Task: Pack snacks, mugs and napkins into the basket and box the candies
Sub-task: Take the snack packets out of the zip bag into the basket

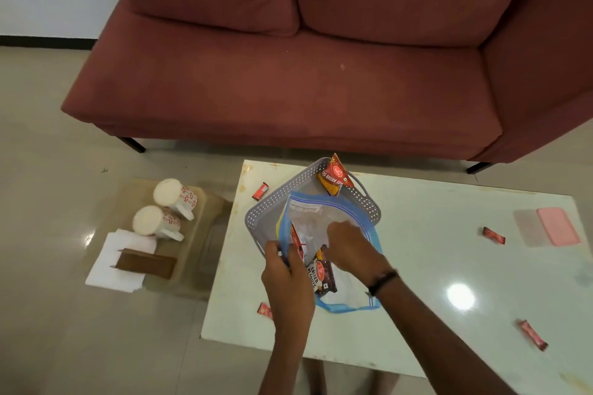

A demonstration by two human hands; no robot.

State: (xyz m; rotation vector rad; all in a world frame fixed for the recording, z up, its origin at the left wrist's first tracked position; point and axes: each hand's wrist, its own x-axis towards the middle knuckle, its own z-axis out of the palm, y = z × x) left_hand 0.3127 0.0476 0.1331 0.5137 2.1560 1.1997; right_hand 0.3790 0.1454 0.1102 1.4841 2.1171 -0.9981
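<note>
Gripping the near-left edge of a clear zip bag [321, 221] with blue seal, the left hand [285, 269] pinches the plastic between thumb and fingers. Right hand [349, 245] is curled down into the bag mouth; fingers hidden in plastic, cannot tell what it holds, if anything. Black wristband [383, 280] on that wrist.

Bag lies across the near side of a grey perforated basket [272, 202], which sits at the far-left part of a pale glossy table [433, 266]. A dark salted-peanuts packet [322, 276] sticks out at the bag opening, between the two hands. A red and yellow snack packet [335, 175] stands tilted in the basket's far corner.

Small red wrapped candies loose on the table: one [260, 191] just left of the basket, one [264, 310] near the left edge beside the left forearm, one [494, 235] right of the basket, one [532, 334] near right. Pink box [557, 226] with its clear lid [524, 226] beside it at far right.

Left of the table, on a low glass stand [199, 250]: two white mugs [167, 208] with red pattern, lying on their sides, touching. White napkins [109, 266] near them, with a brown holder [146, 263] on top.

Red sofa [288, 83] beyond the table.
</note>
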